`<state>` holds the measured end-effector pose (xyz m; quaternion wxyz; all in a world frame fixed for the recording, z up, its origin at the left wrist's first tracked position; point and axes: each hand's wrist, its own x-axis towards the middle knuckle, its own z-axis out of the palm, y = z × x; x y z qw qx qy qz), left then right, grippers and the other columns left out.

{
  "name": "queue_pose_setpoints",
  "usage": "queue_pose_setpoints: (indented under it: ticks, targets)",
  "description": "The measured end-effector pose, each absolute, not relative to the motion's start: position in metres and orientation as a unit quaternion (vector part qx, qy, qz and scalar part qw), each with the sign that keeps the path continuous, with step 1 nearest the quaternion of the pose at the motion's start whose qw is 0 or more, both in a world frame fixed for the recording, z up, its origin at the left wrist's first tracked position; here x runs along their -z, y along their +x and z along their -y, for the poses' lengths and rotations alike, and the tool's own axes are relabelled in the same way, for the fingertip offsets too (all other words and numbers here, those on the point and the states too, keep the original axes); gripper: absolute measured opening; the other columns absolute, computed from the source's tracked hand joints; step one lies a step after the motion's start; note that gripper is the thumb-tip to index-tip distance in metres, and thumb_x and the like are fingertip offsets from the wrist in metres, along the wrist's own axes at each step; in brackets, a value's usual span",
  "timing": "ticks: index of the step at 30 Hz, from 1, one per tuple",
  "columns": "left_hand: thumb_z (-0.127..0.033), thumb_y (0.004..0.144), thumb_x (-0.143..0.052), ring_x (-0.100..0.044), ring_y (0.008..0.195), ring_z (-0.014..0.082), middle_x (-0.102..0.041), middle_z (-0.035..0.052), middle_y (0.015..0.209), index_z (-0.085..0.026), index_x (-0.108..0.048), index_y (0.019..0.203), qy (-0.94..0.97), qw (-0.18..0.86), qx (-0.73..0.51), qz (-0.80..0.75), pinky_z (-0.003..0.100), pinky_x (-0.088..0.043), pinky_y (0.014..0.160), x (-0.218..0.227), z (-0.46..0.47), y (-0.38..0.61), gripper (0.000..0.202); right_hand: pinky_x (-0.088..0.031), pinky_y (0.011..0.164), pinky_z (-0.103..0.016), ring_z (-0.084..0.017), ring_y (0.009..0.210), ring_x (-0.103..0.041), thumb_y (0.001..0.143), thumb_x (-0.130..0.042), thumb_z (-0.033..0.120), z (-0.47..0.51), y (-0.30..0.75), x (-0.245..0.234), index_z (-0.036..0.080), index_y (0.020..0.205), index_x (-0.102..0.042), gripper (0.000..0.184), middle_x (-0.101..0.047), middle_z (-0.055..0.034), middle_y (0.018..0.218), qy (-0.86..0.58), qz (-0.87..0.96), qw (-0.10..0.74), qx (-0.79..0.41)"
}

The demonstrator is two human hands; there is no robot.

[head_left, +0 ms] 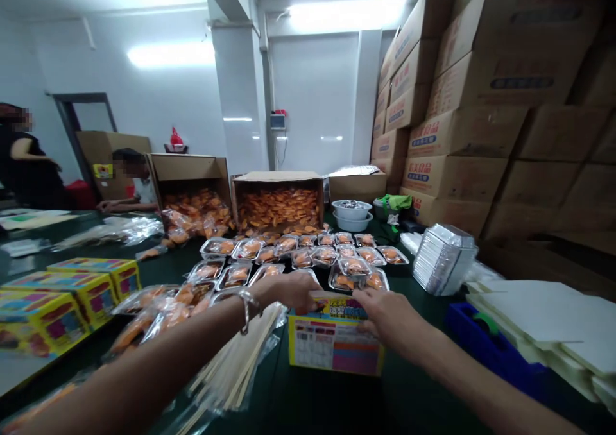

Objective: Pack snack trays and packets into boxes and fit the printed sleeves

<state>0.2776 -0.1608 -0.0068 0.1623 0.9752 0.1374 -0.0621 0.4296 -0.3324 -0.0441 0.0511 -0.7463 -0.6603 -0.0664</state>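
A yellow printed cardboard box (335,345) stands upright on the dark green table in front of me. My left hand (291,290) is at its top left corner, a silver bracelet on the wrist. At the top right edge, my right hand (387,310) grips with its thumb on top and fingers bent against the side. Just beyond the box are foil trays (353,267) with orange packets in them. Wooden sticks (240,364) in clear plastic lie below my left forearm. The inside of the box is hidden.
Finished-looking yellow boxes (91,281) stand at left. Behind the trays are large cartons (282,204) of orange packets. To the right are stacked foil trays (441,262), a blue tape dispenser (495,342) and white sheets (553,310). Two people sit or stand at far left.
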Motion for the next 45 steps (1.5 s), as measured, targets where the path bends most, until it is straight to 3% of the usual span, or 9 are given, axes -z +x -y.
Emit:
queue_pose_setpoints:
  ticks: [6,10,14,18,24,28,31,38,45]
  targets:
    - [-0.031,0.083,-0.069,-0.048,0.127,0.0330,-0.050,0.0150,0.141,-0.021,-0.043,0.141,0.993,0.035,-0.063,-0.089,0.048,-0.037,0.106,0.062,0.168,0.252,0.064,-0.055,0.090,-0.044,-0.032,0.107,-0.064,0.086,-0.055,0.003,0.346,0.440,0.110,0.007,0.115,-0.064,0.031,-0.068,-0.0175,0.115,-0.666,0.682,0.135,0.272]
    - [-0.026,0.090,-0.062,-0.049,0.126,0.0301,-0.051,0.0092,0.141,-0.026,-0.040,0.141,0.992,-0.033,-0.102,-0.063,0.046,-0.039,0.104,0.088,0.164,0.248,0.055,-0.056,0.082,-0.044,-0.028,0.089,-0.068,0.089,-0.052,0.009,0.343,0.437,0.101,0.011,0.093,-0.070,0.018,-0.072,-0.0136,0.096,-0.648,0.687,0.184,0.272]
    - [-0.029,0.093,-0.059,-0.053,0.122,0.0280,-0.055,0.0093,0.136,-0.026,-0.046,0.136,0.989,-0.044,-0.130,-0.060,0.043,-0.040,0.103,0.090,0.167,0.252,0.045,-0.047,0.097,-0.053,-0.035,0.116,-0.057,0.083,-0.071,0.032,0.318,0.421,0.092,0.012,0.125,-0.059,0.048,-0.062,-0.0188,0.128,-0.691,0.674,0.145,0.217]
    - [-0.026,0.093,-0.059,-0.053,0.124,0.0279,-0.056,0.0105,0.136,-0.024,-0.049,0.132,0.987,-0.025,-0.141,-0.073,0.046,-0.039,0.105,0.079,0.177,0.246,0.040,-0.050,0.093,-0.050,-0.034,0.112,-0.060,0.090,-0.060,0.021,0.306,0.409,0.104,0.007,0.136,-0.051,0.049,-0.062,-0.0209,0.128,-0.721,0.660,0.052,0.203]
    - [-0.008,0.077,-0.062,-0.035,0.140,0.0286,-0.042,0.0108,0.150,-0.025,-0.029,0.149,0.993,0.050,-0.088,-0.066,0.050,-0.034,0.112,0.050,0.172,0.201,0.080,-0.054,0.088,-0.047,-0.032,0.107,-0.063,0.088,-0.065,0.023,0.321,0.409,0.100,0.009,0.135,-0.053,0.050,-0.063,-0.0183,0.127,-0.710,0.681,0.047,0.171]
    - [-0.005,0.090,-0.043,-0.060,0.106,0.0259,-0.065,0.0114,0.110,-0.018,-0.062,0.109,0.993,-0.061,-0.055,-0.080,0.043,-0.050,0.091,0.036,0.171,0.192,0.030,-0.053,0.089,-0.049,-0.032,0.107,-0.063,0.087,-0.066,0.023,0.327,0.406,0.101,0.008,0.135,-0.053,0.052,-0.062,-0.0193,0.127,-0.708,0.679,0.063,0.180]
    - [-0.010,0.091,-0.043,-0.060,0.078,0.0212,-0.064,0.0079,0.083,-0.016,-0.061,0.084,0.990,-0.016,-0.001,-0.143,0.037,-0.050,0.077,0.022,0.172,0.206,0.020,-0.053,0.089,-0.049,-0.033,0.107,-0.063,0.087,-0.066,0.022,0.326,0.404,0.103,0.008,0.133,-0.055,0.050,-0.063,-0.0193,0.126,-0.710,0.678,0.071,0.175]
    - [-0.013,0.079,-0.047,-0.056,0.045,0.0116,-0.059,-0.0035,0.058,-0.017,-0.054,0.091,0.932,0.191,0.034,-0.307,0.019,-0.043,0.044,0.006,0.168,0.232,0.015,-0.051,0.091,-0.050,-0.033,0.107,-0.062,0.086,-0.068,0.023,0.324,0.404,0.098,0.006,0.134,-0.053,0.054,-0.063,-0.0189,0.125,-0.707,0.690,0.092,0.126]
    - [-0.008,0.071,-0.055,-0.059,0.075,0.0150,-0.055,-0.0010,0.077,-0.020,-0.050,0.088,0.913,0.185,-0.090,-0.351,0.020,-0.043,0.058,0.031,0.176,0.214,0.021,-0.050,0.090,-0.048,-0.033,0.109,-0.061,0.086,-0.067,0.022,0.324,0.405,0.095,0.008,0.132,-0.055,0.050,-0.064,-0.0171,0.123,-0.713,0.684,0.113,0.107]
